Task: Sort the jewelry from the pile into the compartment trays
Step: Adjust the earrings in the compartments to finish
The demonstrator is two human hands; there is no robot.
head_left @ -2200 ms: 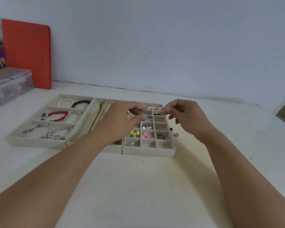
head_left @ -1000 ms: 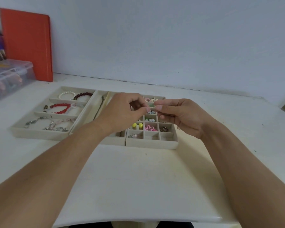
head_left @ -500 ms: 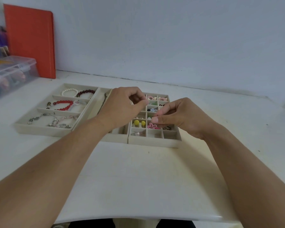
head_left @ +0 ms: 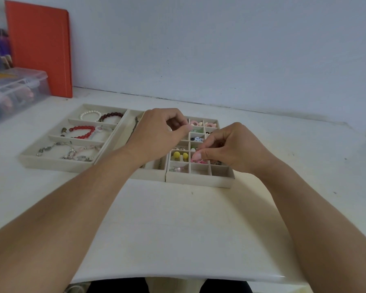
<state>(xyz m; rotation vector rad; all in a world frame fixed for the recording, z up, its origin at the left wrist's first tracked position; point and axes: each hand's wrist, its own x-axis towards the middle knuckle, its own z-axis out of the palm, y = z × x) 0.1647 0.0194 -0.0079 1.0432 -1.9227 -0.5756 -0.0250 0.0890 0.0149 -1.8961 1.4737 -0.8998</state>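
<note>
I see both hands over the grid tray [head_left: 200, 179], left hand [head_left: 156, 135] and right hand [head_left: 226, 148] fingers curled pinching, held item too small to tell.

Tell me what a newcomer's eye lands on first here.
Probably the two hands meeting over the grid tray at centre: the left hand curled above its far cells, the right hand pinching something tiny above the pink flower piece. Next, the orange board leaning on the wall at far left. Then the red bead bracelet in the left tray.
</note>
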